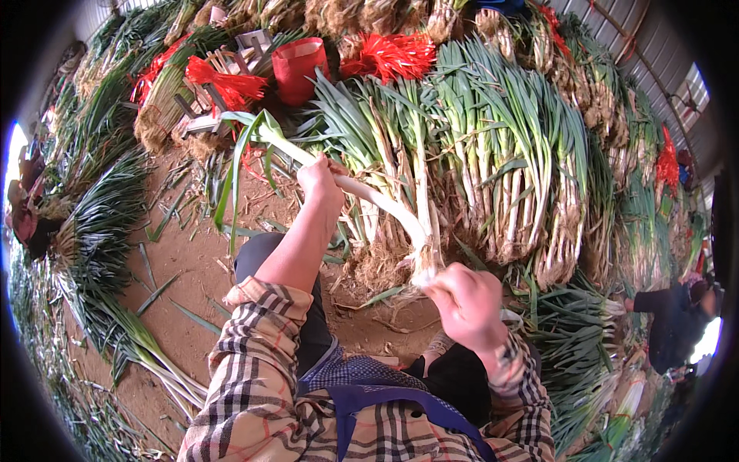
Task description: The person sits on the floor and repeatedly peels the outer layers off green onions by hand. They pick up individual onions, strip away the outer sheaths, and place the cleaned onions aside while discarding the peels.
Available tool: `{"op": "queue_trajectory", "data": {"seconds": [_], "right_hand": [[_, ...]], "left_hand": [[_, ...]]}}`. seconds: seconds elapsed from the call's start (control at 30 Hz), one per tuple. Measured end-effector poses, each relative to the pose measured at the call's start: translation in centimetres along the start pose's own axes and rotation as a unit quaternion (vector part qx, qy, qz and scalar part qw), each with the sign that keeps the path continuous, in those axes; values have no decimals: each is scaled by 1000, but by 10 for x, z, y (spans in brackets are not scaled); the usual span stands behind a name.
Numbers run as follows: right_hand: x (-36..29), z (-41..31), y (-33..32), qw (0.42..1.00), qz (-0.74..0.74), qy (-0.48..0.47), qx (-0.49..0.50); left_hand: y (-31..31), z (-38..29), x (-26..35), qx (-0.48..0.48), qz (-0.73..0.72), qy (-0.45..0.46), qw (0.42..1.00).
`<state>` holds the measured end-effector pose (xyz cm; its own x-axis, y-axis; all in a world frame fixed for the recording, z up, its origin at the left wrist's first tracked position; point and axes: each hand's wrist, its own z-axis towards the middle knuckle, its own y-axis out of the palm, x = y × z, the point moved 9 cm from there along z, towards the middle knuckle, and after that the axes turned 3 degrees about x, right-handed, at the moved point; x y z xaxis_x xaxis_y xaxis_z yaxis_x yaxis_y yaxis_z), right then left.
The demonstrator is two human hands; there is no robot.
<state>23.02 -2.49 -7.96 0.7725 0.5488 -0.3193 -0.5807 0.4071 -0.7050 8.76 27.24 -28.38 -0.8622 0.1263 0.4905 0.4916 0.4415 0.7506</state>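
My left hand (322,183) is closed around the upper white stalk of a large green onion (384,203), whose green leaves hang over to the left. The stalk slants down to the right. At its root end my right hand (466,303) has its fingers bent against the pale base; they are slightly blurred, and whether they pinch a root or a peeled layer cannot be told. Beyond my hands, many green onions (511,167) lean upright in a row, roots down.
A red bucket (300,72) stands near red plastic ties (395,56) and a small stool (202,124). Green onions (109,202) lie in piles on the left. At the right edge is another person (670,326). Loose leaves litter the dirt floor (156,346).
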Motion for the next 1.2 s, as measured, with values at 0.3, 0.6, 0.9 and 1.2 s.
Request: {"op": "queue_trajectory", "data": {"seconds": [0.3, 0.6, 0.9, 1.2], "right_hand": [[83, -28, -8, 953, 145, 260, 51], [19, -8, 47, 973, 98, 210, 8], [-30, -44, 126, 857, 223, 392, -251], [45, -34, 142, 912, 115, 340, -198]], "left_hand": [[23, -28, 27, -108, 20, 52, 993], [14, -163, 2, -105, 76, -110, 985], [-23, -185, 135, -233, -253, -216, 914], [-142, -106, 353, -205, 163, 165, 951]]}}
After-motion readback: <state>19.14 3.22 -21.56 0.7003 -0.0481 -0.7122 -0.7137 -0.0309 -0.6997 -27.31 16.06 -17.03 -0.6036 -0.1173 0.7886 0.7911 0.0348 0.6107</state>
